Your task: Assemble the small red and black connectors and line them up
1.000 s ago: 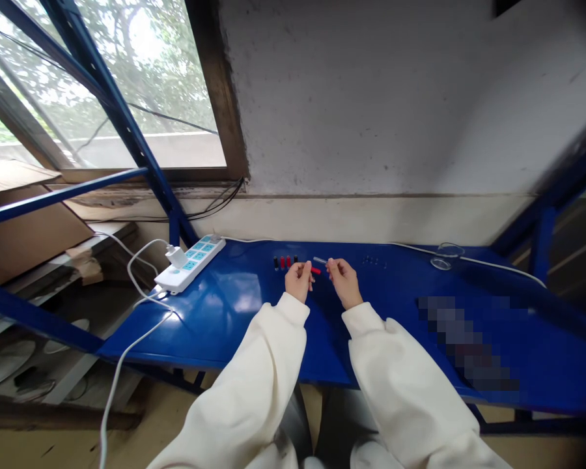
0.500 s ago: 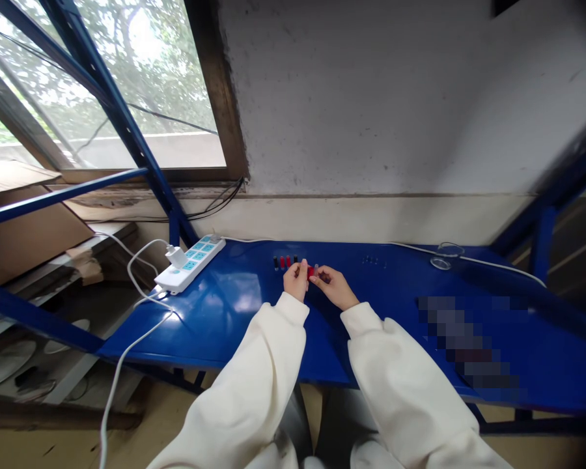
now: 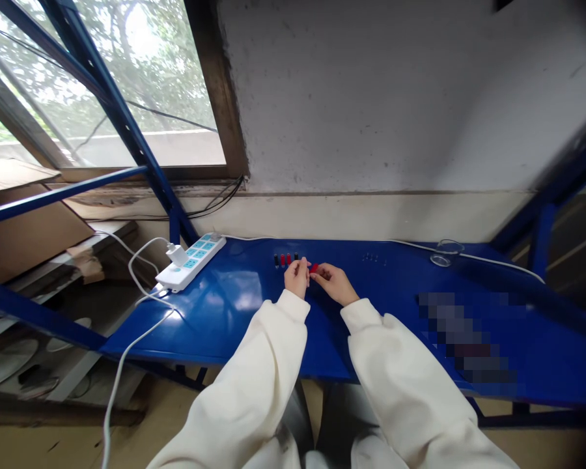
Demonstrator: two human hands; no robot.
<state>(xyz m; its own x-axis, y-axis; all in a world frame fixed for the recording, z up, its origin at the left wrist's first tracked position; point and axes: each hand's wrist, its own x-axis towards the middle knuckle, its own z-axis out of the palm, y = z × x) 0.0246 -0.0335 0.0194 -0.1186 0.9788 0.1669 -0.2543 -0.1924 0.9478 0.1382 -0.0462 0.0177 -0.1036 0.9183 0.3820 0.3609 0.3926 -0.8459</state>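
Observation:
My two hands are close together above the blue table. A small red piece (image 3: 314, 268) shows between them, at the fingertips of my right hand (image 3: 336, 284), which is closed on it. My left hand (image 3: 297, 279) is closed in a pinch just to the left; whatever its fingers hold is too small and hidden to make out. Just beyond my left hand, small cylindrical pieces stand in a row: a black piece (image 3: 276, 261), two red pieces (image 3: 286, 260) and another black piece (image 3: 296, 256) partly behind the fingers.
On the blue table (image 3: 215, 332), a white power strip (image 3: 190, 264) with a plug lies at the left. Tiny pieces (image 3: 370, 257) lie at the back right, near a clear round object (image 3: 440, 260) and a white cable (image 3: 502, 264). A blurred-out dark area (image 3: 461, 339) is at right.
The red piece has tilted and now sits at my right fingertips. The greyish tip that stuck up beside it no longer shows. Both hands have stayed in nearly the same place.

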